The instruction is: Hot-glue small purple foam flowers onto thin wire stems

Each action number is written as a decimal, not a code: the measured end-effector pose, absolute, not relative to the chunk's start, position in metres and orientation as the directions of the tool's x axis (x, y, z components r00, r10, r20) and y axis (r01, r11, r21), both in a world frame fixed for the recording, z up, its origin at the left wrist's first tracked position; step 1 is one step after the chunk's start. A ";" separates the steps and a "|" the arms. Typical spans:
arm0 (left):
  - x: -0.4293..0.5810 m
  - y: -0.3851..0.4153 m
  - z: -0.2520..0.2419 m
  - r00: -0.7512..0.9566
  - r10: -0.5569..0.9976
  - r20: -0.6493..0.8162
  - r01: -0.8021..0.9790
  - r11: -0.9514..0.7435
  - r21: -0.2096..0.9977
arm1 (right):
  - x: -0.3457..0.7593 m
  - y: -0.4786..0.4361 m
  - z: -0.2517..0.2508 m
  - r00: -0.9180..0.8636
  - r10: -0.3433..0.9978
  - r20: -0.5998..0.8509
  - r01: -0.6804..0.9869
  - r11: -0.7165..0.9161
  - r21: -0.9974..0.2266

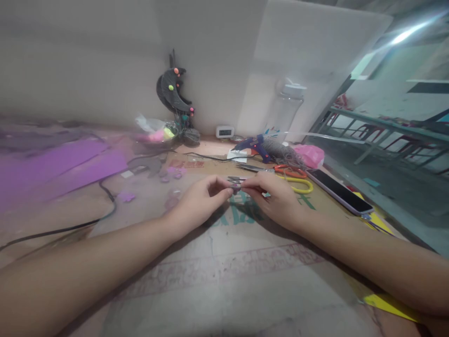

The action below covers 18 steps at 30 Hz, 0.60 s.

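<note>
Over the middle of the table, my left hand [210, 194] and my right hand [273, 196] meet fingertip to fingertip. Both are closed in a pinch on one small purple piece [236, 187], whose exact shape is blurred and partly covered by the fingers. Just beyond the fingers lie scissors with yellow handles [300, 184] and scissors with orange handles [289, 171]. To the left, a purple flower cutout [126, 196] rests flat, and several more small purple pieces [173, 172] lie near the cardboard's printed edge.
A blue glue gun [257, 146] sits behind the scissors, its black cord [110, 206] running left. Purple sheets [70, 164] spread at left. A phone [338, 191] lies at right. Along the wall stand a dark crescent ornament [171, 91], a small digital clock [225, 132] and a clear bottle [286, 110].
</note>
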<state>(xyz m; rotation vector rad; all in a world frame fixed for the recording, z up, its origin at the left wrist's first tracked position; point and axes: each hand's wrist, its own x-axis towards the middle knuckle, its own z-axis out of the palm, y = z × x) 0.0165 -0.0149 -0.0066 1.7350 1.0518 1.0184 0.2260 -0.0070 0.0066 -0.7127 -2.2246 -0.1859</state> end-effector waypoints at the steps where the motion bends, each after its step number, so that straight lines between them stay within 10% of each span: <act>1: 0.017 -0.014 -0.007 0.318 0.924 0.214 0.238 -0.296 0.925 | 0.226 -0.007 0.007 -0.541 0.434 0.720 0.548 0.832 -0.089; 18: 0.020 -0.016 -0.004 0.328 0.930 0.164 0.165 -0.227 0.960 | 0.224 -0.011 0.006 -0.490 0.581 0.650 0.603 0.764 -0.228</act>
